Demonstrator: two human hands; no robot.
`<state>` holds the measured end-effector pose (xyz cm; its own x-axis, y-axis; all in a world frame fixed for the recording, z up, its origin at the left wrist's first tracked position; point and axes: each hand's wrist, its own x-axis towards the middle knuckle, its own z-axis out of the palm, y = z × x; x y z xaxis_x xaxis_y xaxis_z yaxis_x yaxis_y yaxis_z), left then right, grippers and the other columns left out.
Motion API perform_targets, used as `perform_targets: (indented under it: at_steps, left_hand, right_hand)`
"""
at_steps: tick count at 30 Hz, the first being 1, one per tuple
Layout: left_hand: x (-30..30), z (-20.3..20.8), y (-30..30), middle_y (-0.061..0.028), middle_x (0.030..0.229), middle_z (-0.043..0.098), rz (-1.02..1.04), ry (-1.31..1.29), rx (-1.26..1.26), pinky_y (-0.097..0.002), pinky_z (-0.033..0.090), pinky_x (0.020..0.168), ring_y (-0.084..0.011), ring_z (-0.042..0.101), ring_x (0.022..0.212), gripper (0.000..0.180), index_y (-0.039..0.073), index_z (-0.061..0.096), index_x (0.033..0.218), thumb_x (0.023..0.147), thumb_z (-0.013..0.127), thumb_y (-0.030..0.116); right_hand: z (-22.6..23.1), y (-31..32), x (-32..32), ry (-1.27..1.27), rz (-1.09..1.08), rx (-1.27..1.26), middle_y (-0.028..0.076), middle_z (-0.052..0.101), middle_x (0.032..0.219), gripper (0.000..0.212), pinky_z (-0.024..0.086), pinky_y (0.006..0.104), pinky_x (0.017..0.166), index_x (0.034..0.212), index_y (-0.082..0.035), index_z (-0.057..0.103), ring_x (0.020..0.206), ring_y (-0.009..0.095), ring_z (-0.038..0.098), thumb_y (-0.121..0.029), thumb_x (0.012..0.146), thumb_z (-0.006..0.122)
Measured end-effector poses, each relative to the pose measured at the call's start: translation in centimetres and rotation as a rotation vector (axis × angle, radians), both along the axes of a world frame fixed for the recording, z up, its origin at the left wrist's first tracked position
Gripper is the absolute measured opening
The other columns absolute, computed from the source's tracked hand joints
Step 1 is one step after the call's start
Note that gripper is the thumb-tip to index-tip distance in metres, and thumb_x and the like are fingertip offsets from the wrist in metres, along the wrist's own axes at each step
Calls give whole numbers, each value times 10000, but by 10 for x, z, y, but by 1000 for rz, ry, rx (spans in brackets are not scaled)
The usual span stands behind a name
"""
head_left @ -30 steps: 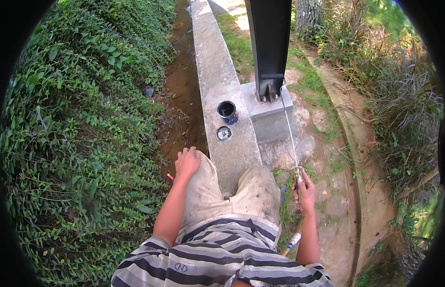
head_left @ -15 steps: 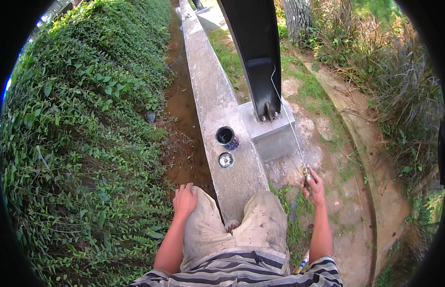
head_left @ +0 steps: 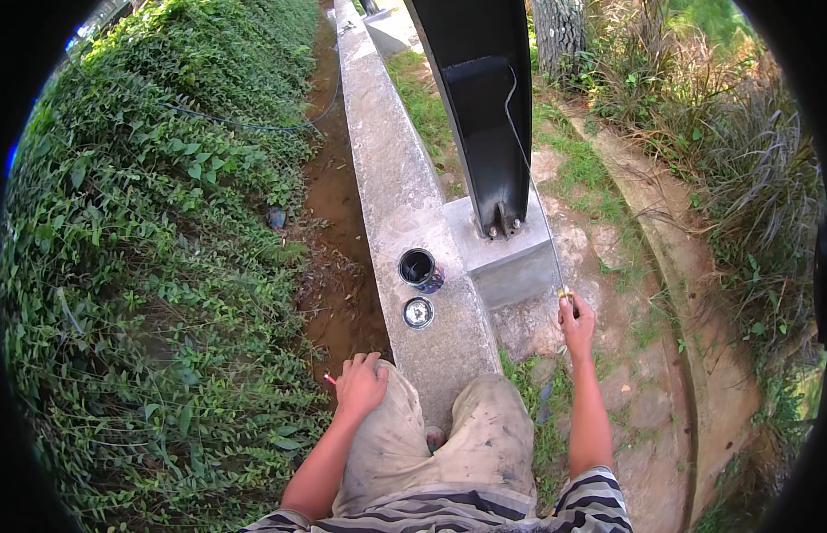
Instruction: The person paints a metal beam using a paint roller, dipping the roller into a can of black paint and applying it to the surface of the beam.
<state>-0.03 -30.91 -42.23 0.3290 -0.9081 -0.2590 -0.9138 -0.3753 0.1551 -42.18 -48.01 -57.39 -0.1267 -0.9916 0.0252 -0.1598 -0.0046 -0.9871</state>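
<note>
My right hand (head_left: 577, 324) is closed around the handle of a paint roller (head_left: 544, 209) with a long, bent wire frame. Its dark roller head lies against the inner face of a black steel column (head_left: 495, 151), where wet-looking paint shines. My left hand (head_left: 360, 388) rests on my left knee, fingers curled. A thin red-and-white stick (head_left: 329, 379) pokes out beside it, apparently held; its kind is unclear. Ahead of my knees, an open can of black paint (head_left: 420, 269) stands on the concrete wall, with its round metal lid (head_left: 419, 313) lying nearer me.
I sit astride a narrow concrete wall (head_left: 391, 169). The column is bolted to a concrete footing (head_left: 511, 266). Dense green vines (head_left: 165, 266) fill the left, past a dirt trench (head_left: 338, 231). A blue hose (head_left: 245, 124) crosses the vines. At right are stony ground, a curved curb (head_left: 649, 231) and tall grass.
My right hand has moved a little forward, and the roller head has slid up the column. My left hand has shifted slightly on my knee, and the red-and-white stick now shows.
</note>
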Motion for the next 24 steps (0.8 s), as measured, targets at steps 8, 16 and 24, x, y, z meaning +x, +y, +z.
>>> perform_targets:
  at_steps: [8, 16, 24]
  left_hand:
    - [-6, -2, -13, -153, 1346, 674, -32, 0, 36, -561, 541, 1014, -388, 616, 1267, 462, 106, 685, 1383, 1009, 581, 358]
    - [-5, -5, -8, -152, 1349, 678, -31, -17, 24, -569, 551, 993, -389, 625, 1260, 474, 111, 690, 1379, 1005, 576, 379]
    - [4, -8, 3, -151, 1348, 679, 2, -4, -8, -576, 553, 983, -391, 624, 1259, 468, 121, 702, 1365, 988, 578, 369]
  right_hand:
    - [93, -30, 21, -95, 25, -117, -10, 598, 762, 438, 441, 265, 572, 1422, 4, 681, 643, 66, 545, -264, 1078, 706]
    - [158, -59, 26, -38, 7, -184, -11, 596, 734, 443, 440, 269, 556, 1375, 23, 697, 617, 68, 543, -295, 1068, 718]
    - [86, -9, 14, 25, -23, -182, -13, 581, 660, 280, 423, 274, 532, 1130, -3, 714, 566, 74, 541, -275, 1092, 663]
